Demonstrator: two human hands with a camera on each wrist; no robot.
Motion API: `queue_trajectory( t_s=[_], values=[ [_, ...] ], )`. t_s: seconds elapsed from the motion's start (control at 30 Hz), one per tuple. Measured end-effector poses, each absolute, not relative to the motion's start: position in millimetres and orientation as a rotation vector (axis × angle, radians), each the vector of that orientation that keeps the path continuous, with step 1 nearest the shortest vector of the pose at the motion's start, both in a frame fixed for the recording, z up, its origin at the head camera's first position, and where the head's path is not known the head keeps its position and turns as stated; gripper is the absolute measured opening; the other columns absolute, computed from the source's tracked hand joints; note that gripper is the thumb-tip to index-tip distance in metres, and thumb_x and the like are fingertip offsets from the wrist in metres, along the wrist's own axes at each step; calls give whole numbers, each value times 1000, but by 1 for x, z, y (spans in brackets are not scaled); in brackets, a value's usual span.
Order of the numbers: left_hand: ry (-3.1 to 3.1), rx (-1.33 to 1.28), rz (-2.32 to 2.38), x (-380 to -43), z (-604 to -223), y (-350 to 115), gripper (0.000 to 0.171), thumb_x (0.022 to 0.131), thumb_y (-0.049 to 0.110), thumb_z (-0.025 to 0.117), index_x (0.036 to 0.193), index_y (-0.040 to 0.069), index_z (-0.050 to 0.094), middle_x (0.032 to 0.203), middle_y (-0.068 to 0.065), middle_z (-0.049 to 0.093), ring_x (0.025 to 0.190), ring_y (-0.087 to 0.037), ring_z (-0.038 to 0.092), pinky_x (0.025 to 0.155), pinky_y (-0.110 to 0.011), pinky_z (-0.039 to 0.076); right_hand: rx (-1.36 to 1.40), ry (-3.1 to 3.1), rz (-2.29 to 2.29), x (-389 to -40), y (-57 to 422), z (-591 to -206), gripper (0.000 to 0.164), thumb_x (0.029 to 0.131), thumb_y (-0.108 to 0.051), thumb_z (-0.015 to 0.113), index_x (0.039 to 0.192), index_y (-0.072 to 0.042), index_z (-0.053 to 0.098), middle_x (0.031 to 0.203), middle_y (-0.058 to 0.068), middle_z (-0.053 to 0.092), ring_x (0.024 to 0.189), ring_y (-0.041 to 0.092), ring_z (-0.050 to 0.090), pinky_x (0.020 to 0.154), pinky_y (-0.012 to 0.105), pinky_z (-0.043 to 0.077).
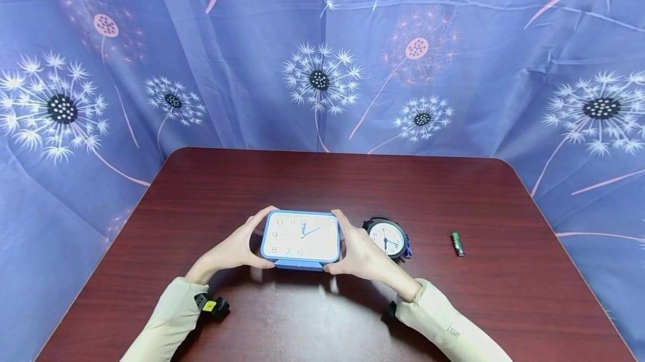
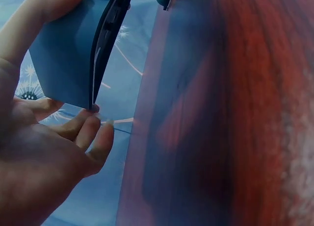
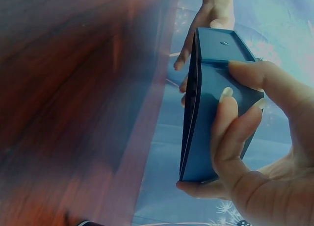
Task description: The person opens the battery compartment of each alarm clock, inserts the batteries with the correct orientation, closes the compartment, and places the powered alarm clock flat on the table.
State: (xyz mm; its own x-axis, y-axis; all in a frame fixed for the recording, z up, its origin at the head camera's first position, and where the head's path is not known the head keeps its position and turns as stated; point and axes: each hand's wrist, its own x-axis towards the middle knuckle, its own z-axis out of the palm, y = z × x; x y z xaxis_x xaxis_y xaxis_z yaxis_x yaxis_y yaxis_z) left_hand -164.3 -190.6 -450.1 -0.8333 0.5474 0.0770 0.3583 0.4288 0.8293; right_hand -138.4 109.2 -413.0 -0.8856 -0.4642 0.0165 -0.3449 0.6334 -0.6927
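Step in progress, judged from the grip: two-handed holding. Left hand [image 1: 237, 247]: clamped on the left end of the blue clock [image 1: 300, 236], thumb at the lower edge. Blue clock: between both hands, raised off the worktop [image 1: 322, 183], dial in plain view. Right hand [image 1: 365, 253]: clamped on the blue clock's right end. Black clock [image 1: 387, 239]: near, to the right of the blue clock. Battery [image 1: 457, 244]: farther right, well apart from the blue clock. Next move likely calls for even pressure at both ends.
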Motion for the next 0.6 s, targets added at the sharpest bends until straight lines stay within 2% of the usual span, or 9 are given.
queue_trajectory(
  t_s=[0.1,0.2,0.4,0.6],
  values=[
    [2438,798,1390,-165,-451,-191,111,65,24,89,153,16,21,140,-5,45,115,-14,52,105,-33,37,-664,2669,-1118,-139,110,-413,107,66,-18,88,149,-6,21,61,-5,58,52,5,54,51,22,46],
    [2355,833,1456,-166,-452,-190,109,68,20,88,153,21,19,142,-6,43,114,-14,52,98,-23,42,-659,2649,-1145,-139,111,-412,107,66,-17,88,149,-7,20,58,-6,59,51,5,56,51,22,46],
    [2235,898,1524,-170,-453,-189,104,73,15,84,152,19,18,140,-11,44,110,-10,53,89,-24,45,-656,2631,-1174,-139,112,-412,107,67,-17,87,149,-9,19,57,-7,59,50,5,57,51,22,46],
    [2025,888,1596,-169,-451,-188,109,72,-3,80,153,17,9,147,-15,29,125,-9,44,101,-19,43,-625,2628,-1162,-138,112,-413,108,67,-19,88,150,-9,19,57,-5,61,52,5,57,53,22,46]
  ],
)
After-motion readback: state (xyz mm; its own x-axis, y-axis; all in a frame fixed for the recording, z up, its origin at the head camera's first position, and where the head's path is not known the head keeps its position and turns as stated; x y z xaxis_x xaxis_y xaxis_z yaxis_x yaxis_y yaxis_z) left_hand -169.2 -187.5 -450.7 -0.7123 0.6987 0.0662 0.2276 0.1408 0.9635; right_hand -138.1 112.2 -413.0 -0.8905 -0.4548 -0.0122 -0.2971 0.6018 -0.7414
